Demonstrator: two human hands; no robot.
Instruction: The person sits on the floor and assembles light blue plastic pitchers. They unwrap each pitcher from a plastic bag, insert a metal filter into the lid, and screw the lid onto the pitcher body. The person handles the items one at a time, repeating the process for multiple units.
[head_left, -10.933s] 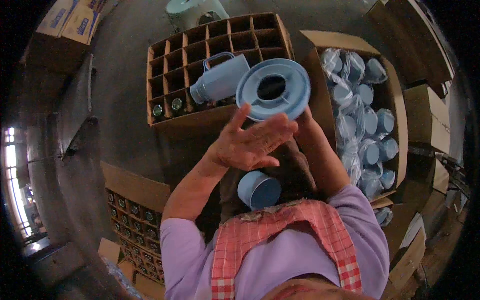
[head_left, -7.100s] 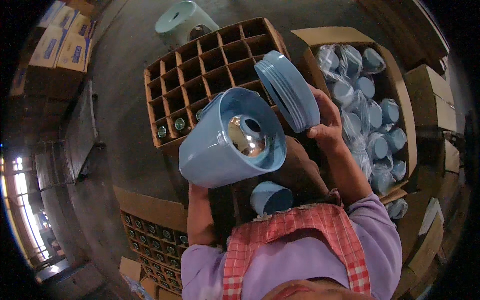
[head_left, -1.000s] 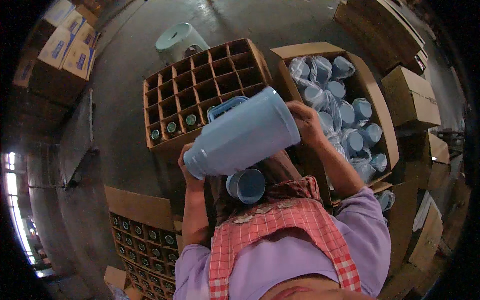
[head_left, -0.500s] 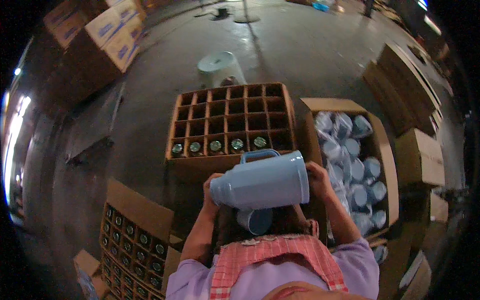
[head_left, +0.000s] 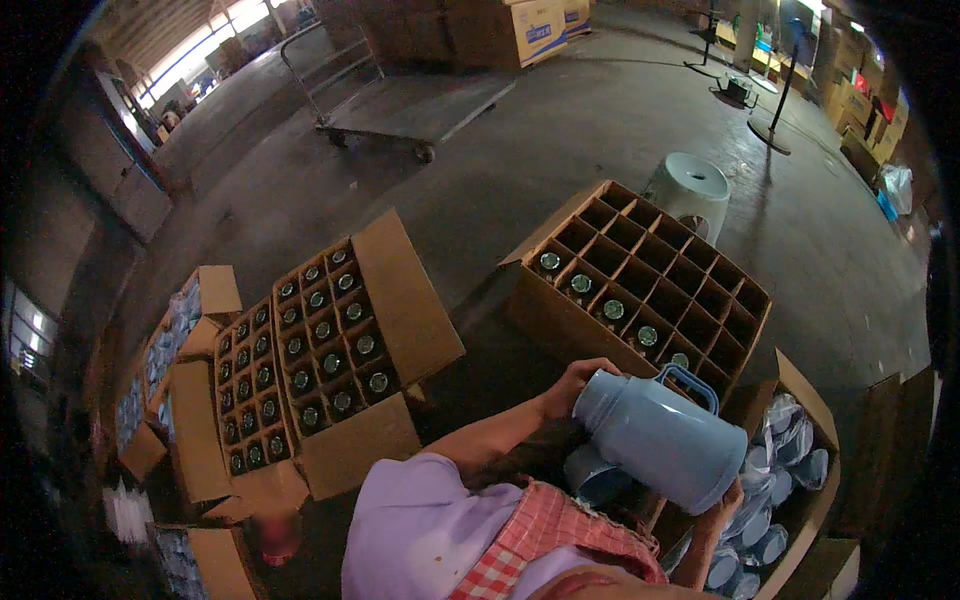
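A light-blue plastic jug (head_left: 665,435) with a loop handle lies on its side in front of my chest, its wide end tilted down to the right. My left hand (head_left: 578,385) grips the narrow end. Around the rim of the wide end, my right hand (head_left: 722,503) is closed, partly hidden by the jug. Below it, at my lap, rests a blue cup-shaped piece (head_left: 597,473). Just beyond the jug stands a divided cardboard box (head_left: 575,318), with round glassy tops (head_left: 613,310) in its nearest row of cells.
To the right, an open carton (head_left: 815,490) holds several bagged blue pieces. Divided boxes (head_left: 325,455) full of glassy-topped items stand at the left, beside more cartons (head_left: 217,290). A pale stool (head_left: 697,178) is behind the centre box; a flat trolley (head_left: 390,145) stands farther off.
The view has swung to the left, bringing the left boxes and trolley into sight. The jug stays between both hands, its wide end now lower in the picture.
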